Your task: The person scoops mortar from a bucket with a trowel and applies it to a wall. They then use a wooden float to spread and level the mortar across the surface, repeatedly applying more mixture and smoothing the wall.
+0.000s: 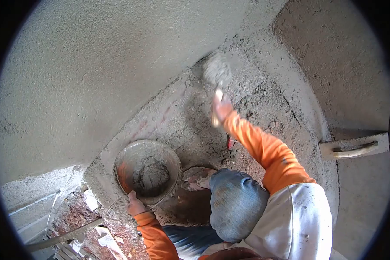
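Observation:
My right hand (222, 107) is closed around the pale handle of a trowel (219, 92), arm stretched out ahead. A lump of wet grey mortar (217, 68) covers its blade, close to the base of the plastered wall; slight blur hides whether the blade touches the floor. At the near left, my left hand (136, 205) grips the rim of a round, mortar-smeared basin (173, 158). Inside the basin lies a mound of grey mortar (151, 175). Rough mortar and crumbs cover the floor (251, 104) around both.
A plastered wall (91, 78) rises on the left, another (338, 56) on the right. On the right lies a plasterer's float (355, 147) with a wooden handle. Rubble and broken scraps (110, 242) lie at the lower left, beside a long strip (65, 235). Something small and red (229, 142) sits mid-floor.

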